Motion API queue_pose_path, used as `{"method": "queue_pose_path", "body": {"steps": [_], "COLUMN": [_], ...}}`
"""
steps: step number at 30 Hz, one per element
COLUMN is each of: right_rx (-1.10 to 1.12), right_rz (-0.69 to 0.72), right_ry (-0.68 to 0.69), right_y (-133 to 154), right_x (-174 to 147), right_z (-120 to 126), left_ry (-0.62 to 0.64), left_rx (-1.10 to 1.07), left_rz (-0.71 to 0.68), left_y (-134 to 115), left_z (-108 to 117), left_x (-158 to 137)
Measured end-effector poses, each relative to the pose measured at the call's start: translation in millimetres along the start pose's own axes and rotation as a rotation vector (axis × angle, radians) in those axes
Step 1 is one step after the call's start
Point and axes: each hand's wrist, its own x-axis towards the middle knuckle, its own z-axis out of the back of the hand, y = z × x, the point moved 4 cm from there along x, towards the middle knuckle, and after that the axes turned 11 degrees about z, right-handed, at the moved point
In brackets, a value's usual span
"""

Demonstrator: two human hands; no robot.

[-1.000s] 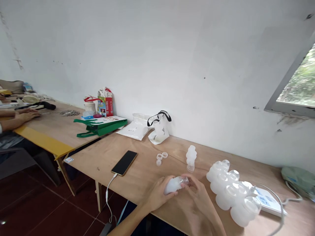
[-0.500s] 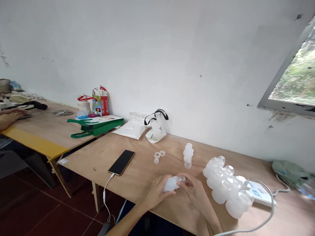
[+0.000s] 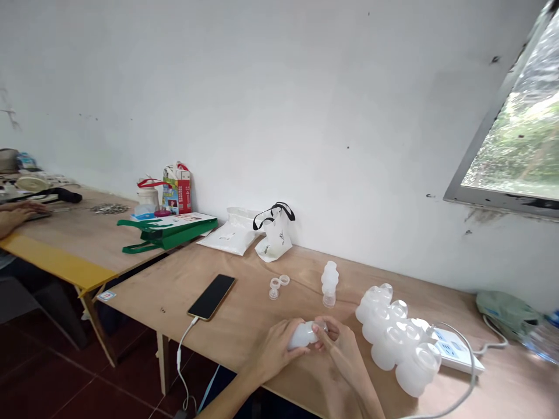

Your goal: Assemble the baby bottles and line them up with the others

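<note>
A small translucent white plastic bottle [image 3: 300,336] lies sideways between my hands, just above the table's front part. My left hand [image 3: 278,348] is wrapped round its body. The fingers of my right hand [image 3: 343,342] are closed on its clear neck end; they partly hide that end, so I cannot tell whether a cap is on it. Beyond my hands a similar wavy bottle [image 3: 331,279] rests on the table, its clear end towards me. Several small clear plastic rings or caps [image 3: 275,284] lie left of it. To the right stand several frosted, rounded bottles [image 3: 388,343], grouped closely.
A phone [image 3: 212,297] with a charging cable lies to the left. White bags [image 3: 274,241] and a green bag [image 3: 179,230] are near the wall. At right are a power strip [image 3: 456,349], its cord and a grey-green cloth item [image 3: 506,313]. Another person's hands [image 3: 20,215] are far left.
My right fingers have shifted and curled closer round the bottle's clear end. My left hand keeps its hold. The view has tilted up slightly and turned a little right.
</note>
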Motion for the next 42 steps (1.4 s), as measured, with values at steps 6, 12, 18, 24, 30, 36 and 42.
{"method": "queue_pose_path", "body": {"steps": [6,12,18,24,30,36,42], "right_rx": [0.043,-0.097,-0.216,-0.194,-0.209,-0.210,-0.077], "right_rz": [0.007,0.060,0.114,0.056,0.100,0.161,0.116], "right_ry": [0.029,0.107,-0.020,0.041,-0.036,-0.064,-0.029], "right_y": [-16.4,-8.5,11.7,13.9,16.4,20.4,-15.3], "right_x": [3.9,1.4,-1.7,-4.9,-5.5,-7.9,-1.6], "right_z": [-15.4,-9.5,-4.4,1.8,14.5,15.7,-13.3], "left_ry": [-0.027,0.023,0.044,0.024,0.034,0.031,-0.002], "left_rx": [-0.028,-0.101,-0.119,0.114,0.114,0.116,0.097], "left_rz": [-0.008,0.016,-0.075,-0.141,-0.159,-0.133,-0.066], "left_y": [-11.8,-18.1,-17.3,-18.0,-18.2,-21.2,-20.2], "left_z": [2.3,9.2,6.8,-1.9,-1.6,0.5,5.9], "left_x": [-4.4,-6.8,-8.0,-4.2,-4.9,-4.1,-10.8]}}
